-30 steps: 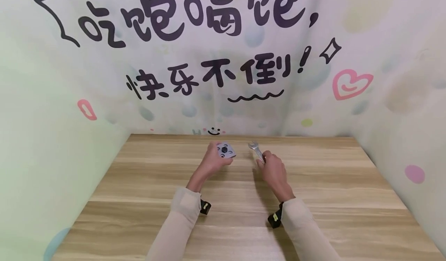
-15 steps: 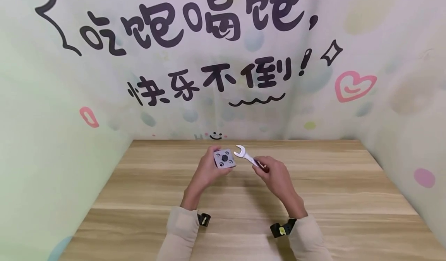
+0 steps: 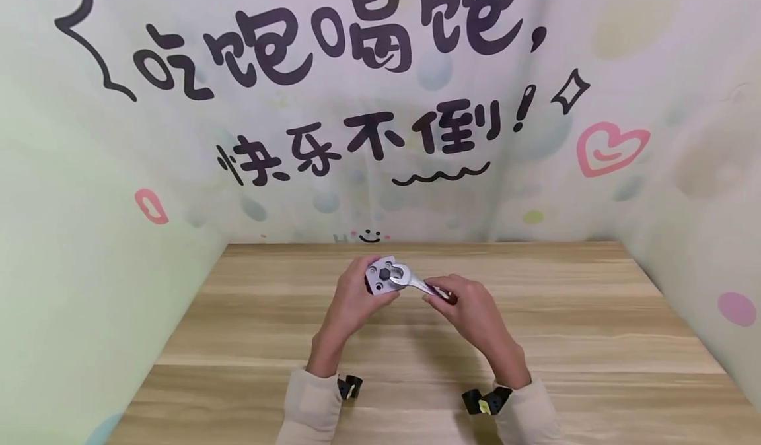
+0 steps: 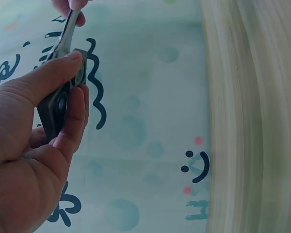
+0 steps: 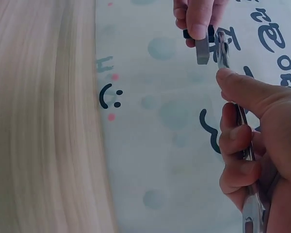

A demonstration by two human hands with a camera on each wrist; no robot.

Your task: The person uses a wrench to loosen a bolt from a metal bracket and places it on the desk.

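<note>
My left hand (image 3: 351, 294) grips a square grey metal block (image 3: 374, 277) by its edges, thumb at the near side. The block's face has several round holes and a black hex bolt head (image 3: 384, 273) in the middle. My right hand (image 3: 475, 305) holds a silver open-end wrench (image 3: 418, 282) by its handle. The wrench's open end overlaps the bolt head's right side in the head view. In the right wrist view, fingers curl round the wrench shank (image 5: 240, 118), and its head lies close beside the block (image 5: 202, 52). The left wrist view shows the thumb across the block (image 4: 49, 116).
Both hands are raised over a wood-grain table (image 3: 267, 326). Behind it hangs a pale printed backdrop (image 3: 309, 220) with black lettering, and similar sheets enclose both sides. Black wrist cameras (image 3: 484, 402) sit below each hand.
My right hand has brought the wrench leftward, from apart from the block to over the bolt head. The wrench has swung flatter. My left hand has turned the block's face more into view.
</note>
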